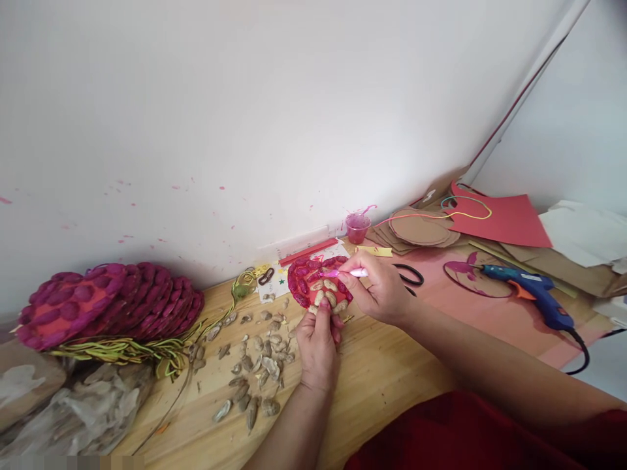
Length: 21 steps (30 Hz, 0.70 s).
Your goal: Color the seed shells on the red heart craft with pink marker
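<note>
The left hand's grip (318, 334) is clamping the near edge of the peanut-shell disc (308, 279), thumb on top beside unpainted shells (331, 298), while the right hand's grip (373, 287) is firmly pinching the paintbrush (361, 272) over the disc. For even coverage, strokes should probably be working from the magenta far rim toward that thumb, sparing the fingers; beyond the grips, the paint cup (358, 229) is standing within easy reach.
</note>
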Motion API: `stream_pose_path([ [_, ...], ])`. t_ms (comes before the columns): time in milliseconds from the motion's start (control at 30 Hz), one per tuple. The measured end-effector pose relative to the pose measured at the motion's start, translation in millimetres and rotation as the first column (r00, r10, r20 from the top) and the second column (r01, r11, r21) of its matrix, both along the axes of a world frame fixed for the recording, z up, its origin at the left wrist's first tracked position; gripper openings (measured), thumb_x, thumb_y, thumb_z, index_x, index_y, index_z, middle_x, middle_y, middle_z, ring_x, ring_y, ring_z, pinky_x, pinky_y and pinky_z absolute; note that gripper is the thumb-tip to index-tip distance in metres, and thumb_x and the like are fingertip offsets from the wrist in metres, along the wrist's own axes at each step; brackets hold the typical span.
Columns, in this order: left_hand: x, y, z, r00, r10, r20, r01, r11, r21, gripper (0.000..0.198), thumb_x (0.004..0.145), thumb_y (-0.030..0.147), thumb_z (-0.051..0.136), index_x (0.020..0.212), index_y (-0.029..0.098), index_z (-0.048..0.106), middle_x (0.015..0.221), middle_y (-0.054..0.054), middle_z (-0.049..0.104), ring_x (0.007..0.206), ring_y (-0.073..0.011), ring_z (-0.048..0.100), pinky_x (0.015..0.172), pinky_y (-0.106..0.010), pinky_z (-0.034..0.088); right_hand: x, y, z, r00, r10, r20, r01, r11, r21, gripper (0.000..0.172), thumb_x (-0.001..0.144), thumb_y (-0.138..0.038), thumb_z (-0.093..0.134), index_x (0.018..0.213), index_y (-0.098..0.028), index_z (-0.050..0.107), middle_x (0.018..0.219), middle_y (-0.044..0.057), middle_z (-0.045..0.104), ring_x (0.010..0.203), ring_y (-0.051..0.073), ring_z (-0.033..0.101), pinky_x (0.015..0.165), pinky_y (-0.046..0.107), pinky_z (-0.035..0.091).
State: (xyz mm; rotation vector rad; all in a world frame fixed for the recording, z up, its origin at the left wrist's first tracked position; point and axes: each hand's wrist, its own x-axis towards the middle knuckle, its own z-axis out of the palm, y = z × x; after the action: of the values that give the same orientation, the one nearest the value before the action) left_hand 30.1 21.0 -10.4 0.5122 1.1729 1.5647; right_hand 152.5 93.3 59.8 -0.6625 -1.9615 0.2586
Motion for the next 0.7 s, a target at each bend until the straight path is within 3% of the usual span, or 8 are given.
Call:
stream_pose_path([
  [700,-0.1,-1.4,0.7,1.000,-0.005,0.014,0.005,1.000,0.012,0.046,0.079,0.057,0.075,0.068,0.017,0.055,0.056,0.004,0.056,0.043,-0.0045,0.036,0.042,-0.020,0.021,-0.2,2.5,-2.3,0.999,-0.042,-0.009,0.042,0.999,0.006,0.008,0.097,-0.022,0.057,0.089,-0.022,0.056,0.074,0.001,0.066,0.065,0.015,0.062,0.063,0.027,0.048],
])
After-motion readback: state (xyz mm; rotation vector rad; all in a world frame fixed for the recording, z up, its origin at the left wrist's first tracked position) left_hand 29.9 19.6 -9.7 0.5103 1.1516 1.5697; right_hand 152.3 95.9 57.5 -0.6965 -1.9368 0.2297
